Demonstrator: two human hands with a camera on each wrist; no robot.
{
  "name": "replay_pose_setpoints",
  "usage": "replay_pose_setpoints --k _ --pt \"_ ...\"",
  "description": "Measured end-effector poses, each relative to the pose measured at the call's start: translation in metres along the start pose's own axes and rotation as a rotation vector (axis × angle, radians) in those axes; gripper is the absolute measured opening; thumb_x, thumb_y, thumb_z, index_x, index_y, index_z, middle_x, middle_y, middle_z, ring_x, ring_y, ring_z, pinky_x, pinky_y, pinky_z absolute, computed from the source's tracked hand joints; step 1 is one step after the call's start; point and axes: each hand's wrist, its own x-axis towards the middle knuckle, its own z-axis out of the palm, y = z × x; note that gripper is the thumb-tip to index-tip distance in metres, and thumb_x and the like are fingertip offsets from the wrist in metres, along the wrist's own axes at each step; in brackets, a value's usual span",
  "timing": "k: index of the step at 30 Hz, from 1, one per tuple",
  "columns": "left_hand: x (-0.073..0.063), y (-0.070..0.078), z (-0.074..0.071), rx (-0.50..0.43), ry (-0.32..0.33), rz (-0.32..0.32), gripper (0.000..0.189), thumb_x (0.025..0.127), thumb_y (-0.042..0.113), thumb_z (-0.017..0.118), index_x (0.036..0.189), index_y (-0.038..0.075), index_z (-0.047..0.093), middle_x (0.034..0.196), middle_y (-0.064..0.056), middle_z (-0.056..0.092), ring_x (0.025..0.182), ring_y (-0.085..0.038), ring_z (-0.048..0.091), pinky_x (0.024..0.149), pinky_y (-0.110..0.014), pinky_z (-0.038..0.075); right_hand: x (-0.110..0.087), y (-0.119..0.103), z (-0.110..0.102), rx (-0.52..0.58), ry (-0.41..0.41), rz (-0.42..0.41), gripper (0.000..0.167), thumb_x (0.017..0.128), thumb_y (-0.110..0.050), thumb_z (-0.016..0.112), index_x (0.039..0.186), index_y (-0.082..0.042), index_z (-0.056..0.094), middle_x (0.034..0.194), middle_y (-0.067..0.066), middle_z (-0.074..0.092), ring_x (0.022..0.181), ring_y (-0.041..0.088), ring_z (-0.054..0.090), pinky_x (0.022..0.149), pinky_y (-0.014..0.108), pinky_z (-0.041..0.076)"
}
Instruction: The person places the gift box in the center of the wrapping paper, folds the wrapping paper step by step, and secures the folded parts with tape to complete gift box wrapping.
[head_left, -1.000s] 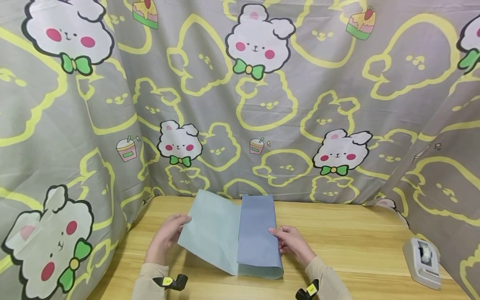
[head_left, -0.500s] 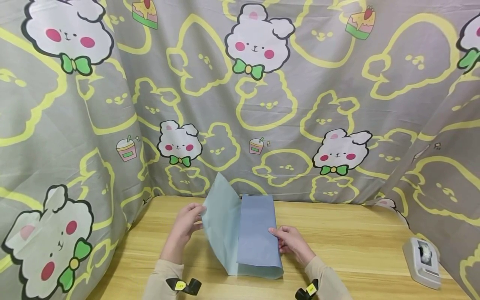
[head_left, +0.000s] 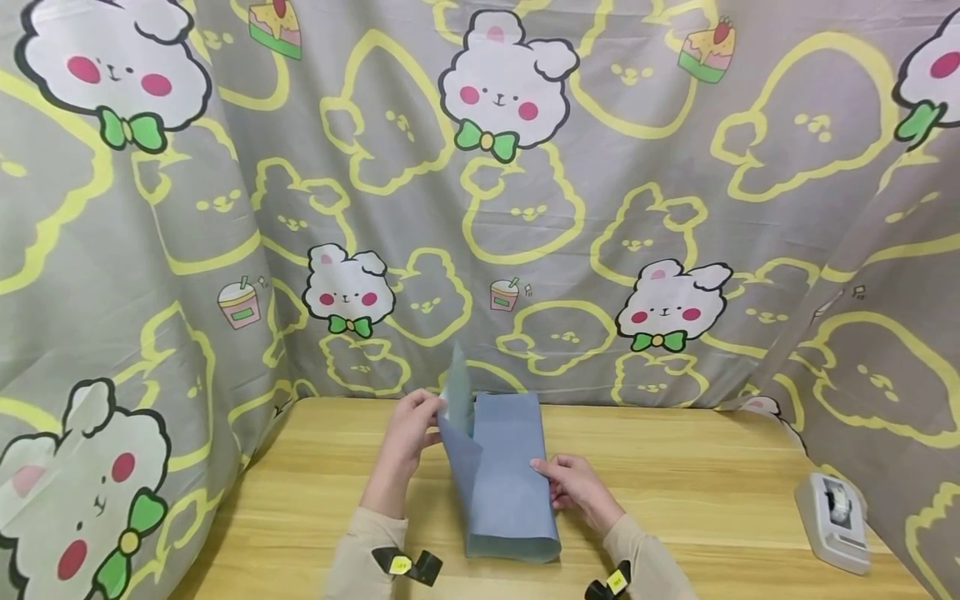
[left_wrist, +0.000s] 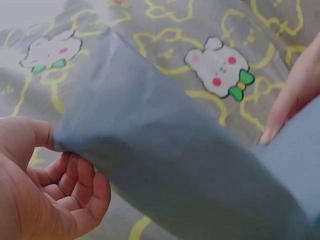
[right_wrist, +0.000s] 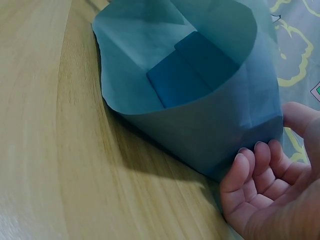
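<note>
A large sheet of blue paper (head_left: 512, 475), paler on its inner face, lies on the table with its right part folded over to the left. My left hand (head_left: 411, 429) pinches its left edge between thumb and fingers, holding that flap raised and leaning inward. In the left wrist view, the lifted flap (left_wrist: 150, 115) stretches away from the thumb. My right hand (head_left: 581, 490) holds the folded right side, thumb on top. Through the open near end, the right wrist view shows a darker blue, flat-faced object (right_wrist: 187, 75) inside the paper; its far part is hidden.
A pale grey tape dispenser (head_left: 832, 521) with a clear roll stands at the right of the wooden table (head_left: 690, 475). A grey curtain (head_left: 420, 167) with rabbit prints hangs behind and along both sides.
My left hand has moved right, lifting the left flap from a low slant to nearly upright and turning its blue outer face into view. My right hand stays on the fold.
</note>
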Motion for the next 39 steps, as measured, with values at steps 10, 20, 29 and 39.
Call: replay_pose_setpoints --k 10,20,29,39 --pt "-0.004 -0.001 0.049 0.141 -0.021 0.058 0.007 0.084 0.008 0.056 0.078 0.006 0.055 0.070 0.001 0.048 0.061 -0.012 0.051 0.054 -0.023 0.049 -0.001 -0.001 0.000 0.020 -0.016 -0.009 0.034 0.087 -0.034 0.070 0.070 -0.014 0.048 0.059 -0.004 0.047 0.053 0.008 0.046 0.049 0.021 0.045" --pt "-0.008 -0.026 0.093 0.315 -0.014 0.103 0.008 0.081 0.008 0.059 0.074 0.005 0.056 0.061 0.002 0.050 0.055 -0.010 0.050 0.052 -0.021 0.043 -0.001 0.002 0.001 0.023 0.025 -0.033 0.015 0.088 -0.010 0.052 0.074 -0.011 0.049 0.060 -0.001 0.047 0.053 0.009 0.046 0.049 0.022 0.044" --pt "-0.010 -0.046 0.109 0.560 -0.006 0.208 0.013 0.083 0.013 0.063 0.070 0.010 0.058 0.061 0.003 0.052 0.054 -0.009 0.046 0.048 -0.022 0.037 0.007 0.004 0.006 0.007 0.125 -0.272 0.009 0.087 0.006 0.056 0.094 0.001 0.053 0.070 -0.001 0.046 0.059 0.011 0.045 0.053 0.021 0.039" --pt "-0.007 -0.050 0.112 0.626 0.011 0.221 0.012 0.078 0.013 0.063 0.068 0.010 0.058 0.062 0.002 0.054 0.054 -0.010 0.046 0.048 -0.022 0.037 -0.001 -0.008 -0.004 0.040 -0.069 -0.228 0.017 0.100 -0.013 0.048 0.102 -0.005 0.063 0.075 -0.006 0.049 0.067 0.006 0.047 0.061 0.020 0.042"
